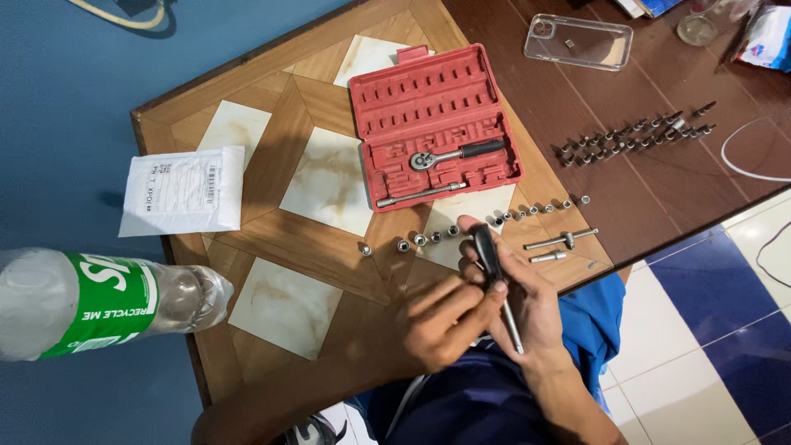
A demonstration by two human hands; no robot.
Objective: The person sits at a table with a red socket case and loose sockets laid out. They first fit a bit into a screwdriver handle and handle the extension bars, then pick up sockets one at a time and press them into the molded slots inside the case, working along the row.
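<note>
Both my hands hold a driver tool with a black handle [486, 250] and a metal shaft, just in front of the table's near edge. My right hand [531, 309] cradles it from beneath, fingers curled around the handle. My left hand [437, 321] pinches it where the handle meets the shaft. Just beyond my hands a row of small metal sockets [428, 238] lies on the wooden table [272, 173]. Farther back an open red tool case [486, 91] holds a ratchet [453, 153] and an extension bar [420, 195].
More sockets [540, 208], a T-bar [562, 240] and a short metal piece lie to the right. Several bits [634, 136] stand on the darker tabletop, beyond them a clear phone case [578, 41] and a white cable [746, 165]. A white mailer [183, 191] and a plastic bottle [99, 301] sit left.
</note>
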